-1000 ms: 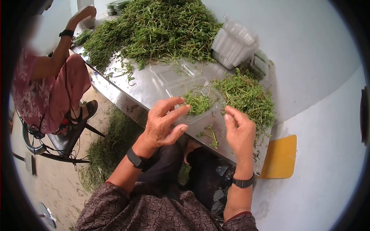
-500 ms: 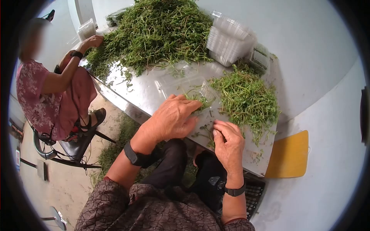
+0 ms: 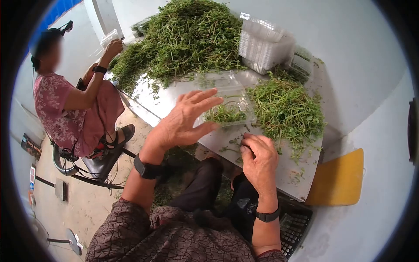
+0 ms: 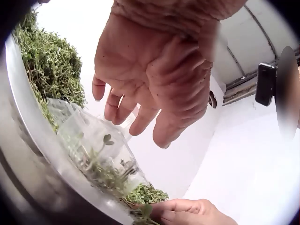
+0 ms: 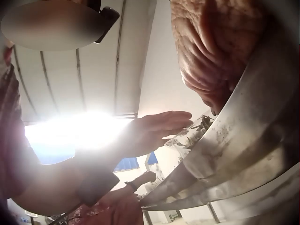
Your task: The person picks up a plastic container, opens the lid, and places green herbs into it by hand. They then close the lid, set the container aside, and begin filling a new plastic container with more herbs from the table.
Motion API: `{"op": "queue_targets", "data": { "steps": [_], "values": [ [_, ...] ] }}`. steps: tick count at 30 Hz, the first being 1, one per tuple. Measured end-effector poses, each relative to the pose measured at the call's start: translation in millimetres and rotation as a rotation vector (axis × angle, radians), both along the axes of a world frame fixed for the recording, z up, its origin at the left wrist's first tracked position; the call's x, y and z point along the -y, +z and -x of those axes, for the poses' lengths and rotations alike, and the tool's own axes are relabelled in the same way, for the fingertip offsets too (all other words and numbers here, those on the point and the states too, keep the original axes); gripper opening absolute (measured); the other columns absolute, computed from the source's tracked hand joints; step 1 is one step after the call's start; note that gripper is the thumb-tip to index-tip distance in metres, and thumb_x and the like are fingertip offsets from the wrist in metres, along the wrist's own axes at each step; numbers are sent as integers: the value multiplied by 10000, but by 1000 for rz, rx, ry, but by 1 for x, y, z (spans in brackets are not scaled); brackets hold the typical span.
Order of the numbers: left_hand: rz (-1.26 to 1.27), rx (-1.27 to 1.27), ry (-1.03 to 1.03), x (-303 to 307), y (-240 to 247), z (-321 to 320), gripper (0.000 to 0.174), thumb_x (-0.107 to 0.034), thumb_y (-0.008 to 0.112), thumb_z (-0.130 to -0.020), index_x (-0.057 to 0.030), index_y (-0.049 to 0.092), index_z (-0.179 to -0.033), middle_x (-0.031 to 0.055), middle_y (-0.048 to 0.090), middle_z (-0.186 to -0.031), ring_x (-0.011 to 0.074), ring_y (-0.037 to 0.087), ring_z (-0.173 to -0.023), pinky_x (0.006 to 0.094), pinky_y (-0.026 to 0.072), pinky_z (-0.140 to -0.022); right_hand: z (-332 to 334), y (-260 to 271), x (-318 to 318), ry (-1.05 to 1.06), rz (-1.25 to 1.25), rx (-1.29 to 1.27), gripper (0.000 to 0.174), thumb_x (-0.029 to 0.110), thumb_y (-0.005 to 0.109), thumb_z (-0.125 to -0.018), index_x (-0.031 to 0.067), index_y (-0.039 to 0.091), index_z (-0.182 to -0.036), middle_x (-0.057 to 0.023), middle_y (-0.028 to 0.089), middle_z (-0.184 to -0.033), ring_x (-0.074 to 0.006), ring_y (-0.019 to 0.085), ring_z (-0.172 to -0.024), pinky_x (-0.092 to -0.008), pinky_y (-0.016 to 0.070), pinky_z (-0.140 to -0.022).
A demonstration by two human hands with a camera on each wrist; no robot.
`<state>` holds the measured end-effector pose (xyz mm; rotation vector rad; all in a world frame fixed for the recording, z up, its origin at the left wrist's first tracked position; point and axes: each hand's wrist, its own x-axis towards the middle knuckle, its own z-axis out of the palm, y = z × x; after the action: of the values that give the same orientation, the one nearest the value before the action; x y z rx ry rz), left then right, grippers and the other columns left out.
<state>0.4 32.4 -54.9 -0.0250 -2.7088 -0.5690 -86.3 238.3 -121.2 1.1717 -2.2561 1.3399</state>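
Observation:
In the head view my left hand [image 3: 185, 118] hovers, fingers spread, at the near left side of a clear plastic container [image 3: 244, 102] with a small heap of green stems [image 3: 224, 114] in it. The left wrist view shows the palm [image 4: 150, 75] holding nothing. My right hand [image 3: 260, 163], low at the table's near edge, has its thumb and fingers pinched on small green sprigs [image 3: 231, 148]. In the left wrist view those sprigs [image 4: 146, 213] touch its fingertips. A loose pile of greens [image 3: 288, 109] lies beyond it.
A large heap of greens [image 3: 192, 39] covers the back of the metal table [image 3: 301, 174]. Stacked clear containers [image 3: 266, 46] stand by the wall. A person in pink [image 3: 54, 105] sits at left. A yellow board [image 3: 338, 179] is at right, a black crate [image 3: 294, 227] below.
My left hand has lifted off the container and spread its fingers. My right hand has moved down to the sprigs near the table edge. The seated person's hand has dropped, then risen a little.

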Motion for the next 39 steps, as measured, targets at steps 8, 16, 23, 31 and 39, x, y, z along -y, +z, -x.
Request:
{"op": "queue_targets", "data": {
  "steps": [8,16,23,31,39],
  "values": [
    [36,-134,33,19,-44,-14,535,-362,609,-854,-139,503,-1328,148,377,-1457,374,338,-1331,502,293,-1082,0,-2,0,11,4,-20,132,11,664,-735,-8,660,-866,-113,684,-991,-290,599,-972,-383,485,-840],
    [-588,-491,249,17,-64,-1,380,-238,457,-941,-35,521,-1256,144,456,-1334,253,531,-1115,359,443,-934,-1,0,-1,-7,-4,8,125,27,653,-753,9,656,-876,-110,678,-998,-293,597,-975,-382,482,-845],
    [-633,-455,135,27,-76,7,271,-52,430,-920,-39,620,-1113,70,509,-1254,145,531,-838,288,450,-775,0,-2,0,-3,-4,6,121,31,650,-759,12,658,-878,-112,681,-991,-294,603,-962,-380,483,-835],
    [-365,-439,-65,26,-69,15,316,124,451,-754,-36,623,-965,136,594,-1172,235,610,-855,311,479,-753,-1,-4,2,-12,29,55,111,24,647,-766,1,667,-873,-121,690,-973,-292,612,-941,-369,489,-824],
    [-377,-658,87,26,-83,15,170,145,485,-721,-4,535,-788,111,582,-905,260,582,-884,320,472,-783,1,-5,2,-22,-49,-6,121,2,615,-808,7,685,-906,-102,691,-1014,-234,611,-974,-328,512,-782]
  ]
}}
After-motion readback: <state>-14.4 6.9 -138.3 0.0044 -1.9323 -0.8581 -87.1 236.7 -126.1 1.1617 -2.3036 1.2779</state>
